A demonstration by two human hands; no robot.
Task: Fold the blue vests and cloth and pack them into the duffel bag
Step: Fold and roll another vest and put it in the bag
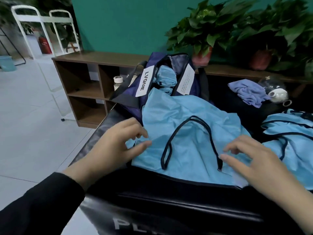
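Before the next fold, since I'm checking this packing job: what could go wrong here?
The vest drapes over the bag mouth, so a fold may drag it or block packing. The second vest lies against it and could get gathered in. The cloth touches glassware; grabbing it might knock that.

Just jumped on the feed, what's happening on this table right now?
A person is working on a light blue vest spread on the dark table. The left hand is at its left edge and the right hand rests near the black-trimmed neckline. The open duffel bag behind already holds a rolled blue piece. Another vest and a purple cloth wait at right.
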